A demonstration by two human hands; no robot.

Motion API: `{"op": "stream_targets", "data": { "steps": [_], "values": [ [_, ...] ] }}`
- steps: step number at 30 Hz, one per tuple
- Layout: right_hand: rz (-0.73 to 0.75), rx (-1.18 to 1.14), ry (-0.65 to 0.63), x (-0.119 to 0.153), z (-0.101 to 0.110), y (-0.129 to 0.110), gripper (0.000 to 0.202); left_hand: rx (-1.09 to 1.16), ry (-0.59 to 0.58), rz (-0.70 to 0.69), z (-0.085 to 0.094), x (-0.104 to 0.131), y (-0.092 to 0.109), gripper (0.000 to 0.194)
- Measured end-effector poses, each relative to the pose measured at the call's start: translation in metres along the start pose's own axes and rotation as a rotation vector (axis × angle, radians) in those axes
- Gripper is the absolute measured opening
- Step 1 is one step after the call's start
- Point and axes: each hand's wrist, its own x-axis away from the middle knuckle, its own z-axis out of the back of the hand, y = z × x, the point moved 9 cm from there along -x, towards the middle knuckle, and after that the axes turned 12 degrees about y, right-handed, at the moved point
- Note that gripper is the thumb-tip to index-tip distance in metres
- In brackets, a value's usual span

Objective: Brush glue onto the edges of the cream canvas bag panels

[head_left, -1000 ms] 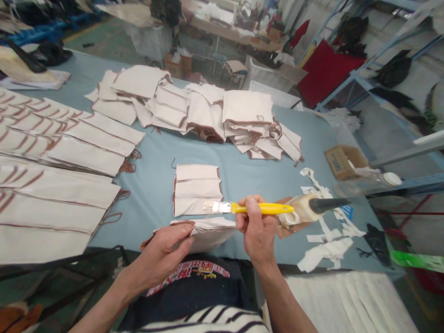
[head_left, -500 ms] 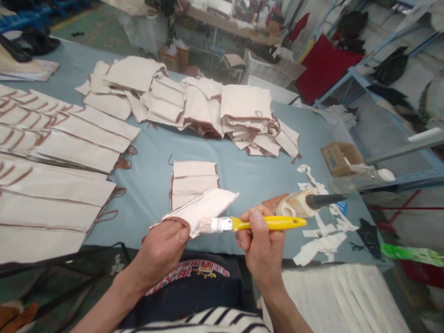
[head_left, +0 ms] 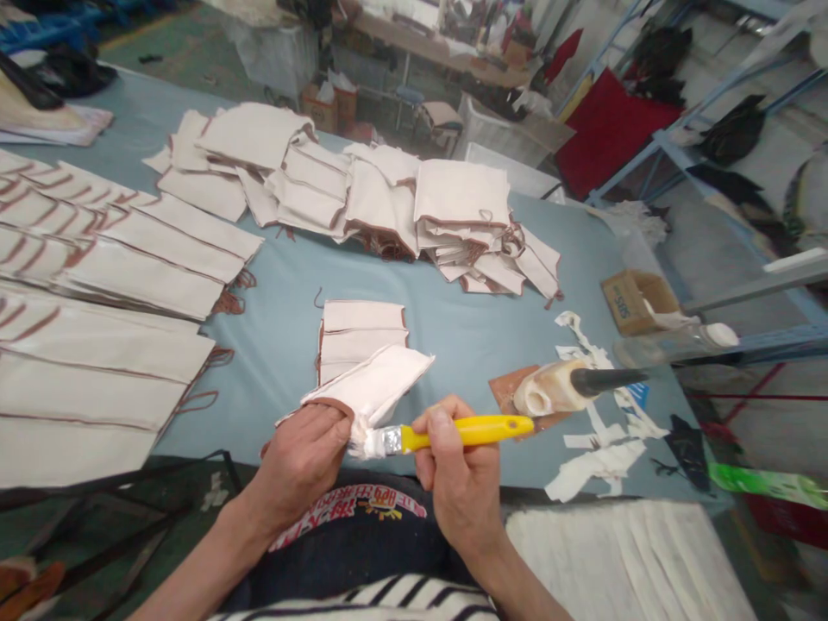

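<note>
My left hand (head_left: 307,453) is closed on a cream fabric piece (head_left: 381,379) with brown edging, whose pointed end sticks out to the right. In my right hand (head_left: 459,466) is a yellow-handled paintbrush (head_left: 485,429), gripped around the handle. Its whitish bristles touch the fabric's edge beside my left fingertips. Just behind lies a small stack of cream pieces (head_left: 362,319) with brown trim, partly covered by the held piece. To the right, a cream glue bottle (head_left: 556,388) with a black nozzle lies on its side over a brown patch.
Rows of cream pieces (head_left: 129,345) overlap on the left of the blue-grey table (head_left: 278,285). Piled pieces (head_left: 459,190) line its far side. At right are white scraps (head_left: 595,466), a cardboard box (head_left: 637,300), a clear bottle (head_left: 673,342) and a metal shelf (head_left: 673,147).
My right hand has moved left and slightly down with the paintbrush, taking the bristles to the fabric edge by my left fingers. The left hand keeps its hold, nearly in place.
</note>
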Motion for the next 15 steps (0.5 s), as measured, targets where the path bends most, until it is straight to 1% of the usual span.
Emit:
{"op": "stream_targets", "data": {
  "steps": [4,5,8,10,12,15],
  "values": [
    [0.039,-0.029,0.077,-0.004,0.007,0.001,0.044,0.0,0.011,-0.014,-0.002,-0.002,0.0,0.028],
    [0.039,-0.029,0.073,-0.003,0.006,0.002,0.044,0.003,0.013,-0.009,-0.002,-0.002,-0.001,0.028],
    [0.012,-0.015,-0.003,0.0,-0.001,0.009,0.043,0.024,0.017,0.016,-0.003,-0.003,-0.004,0.031],
    [0.016,-0.014,-0.002,-0.003,-0.002,0.01,0.042,0.054,0.024,0.053,-0.003,-0.003,-0.007,0.032],
    [0.063,-0.02,0.06,-0.011,0.002,0.006,0.042,0.107,0.02,0.141,-0.004,-0.003,-0.012,0.029],
    [0.16,-0.024,0.129,-0.025,0.008,-0.005,0.041,0.236,-0.017,0.354,-0.008,-0.003,-0.025,0.025]
  ]
}}
